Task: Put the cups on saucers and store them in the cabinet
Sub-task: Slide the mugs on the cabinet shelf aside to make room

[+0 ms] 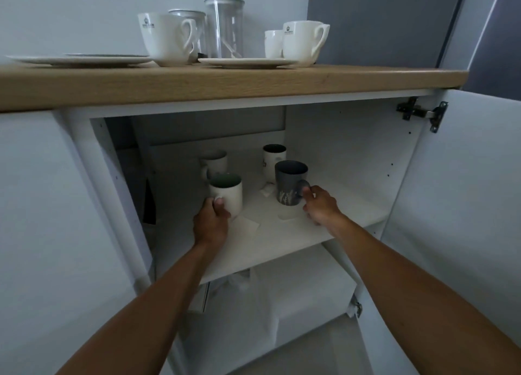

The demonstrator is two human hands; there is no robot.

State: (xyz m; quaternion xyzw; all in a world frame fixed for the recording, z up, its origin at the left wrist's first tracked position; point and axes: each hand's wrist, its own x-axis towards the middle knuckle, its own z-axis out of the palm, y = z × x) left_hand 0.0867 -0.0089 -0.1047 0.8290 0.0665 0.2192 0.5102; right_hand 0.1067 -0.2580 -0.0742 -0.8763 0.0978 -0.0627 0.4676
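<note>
Inside the open cabinet, my left hand (211,219) grips a white mug with a dark green inside (229,192) standing on the white shelf (282,239). My right hand (320,204) holds the handle of a dark grey mug (290,181) on the same shelf. On the wooden countertop (225,83) above stand a large white cup (165,38) at the left, another white cup (304,42) at the right, and a small white cup (273,43). White saucers lie there too, two at the left (81,59) and one at the right (248,62).
Two more mugs (215,163) (274,156) stand deeper on the shelf, with small paper sachets (266,190) between them. Two clear jars (224,26) stand behind the cups. The cabinet door (465,205) hangs open at the right. White bags fill the lower compartment (267,304).
</note>
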